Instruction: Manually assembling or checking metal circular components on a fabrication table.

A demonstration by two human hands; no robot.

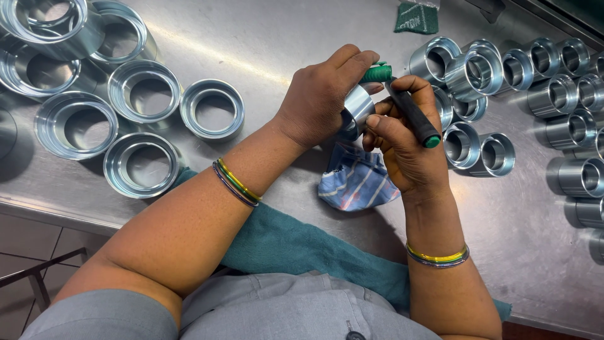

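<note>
The left hand (321,94) is wrapped around a small shiny metal ring (358,108), fingers curled over its top and holding it up off the table. The right hand (402,141) pinches a black marker (412,116) between thumb and fingers, its tip pointing up toward the ring and a green cap (377,73) showing just past the left fingertips; whether the tip touches the metal I cannot tell. Both wrists wear thin coloured bangles (236,182). Right under the hands lies a crumpled blue striped cloth (355,179), and nearer the body a green towel (296,249) drapes over the table edge. To the right, many small metal sleeves (497,154) lie on their sides in loose rows, reaching to the far right corner. To the left, well apart, larger flat metal rings (141,165) sit open side up, some stacked at the far left. A green scrubbing pad (416,17) lies at the far edge of the steel table (251,50). No marks are visible on any of the pieces, so how many are already handled cannot be read; the one in hand appears to be mid-work, with plenty of like pieces lying about.
</note>
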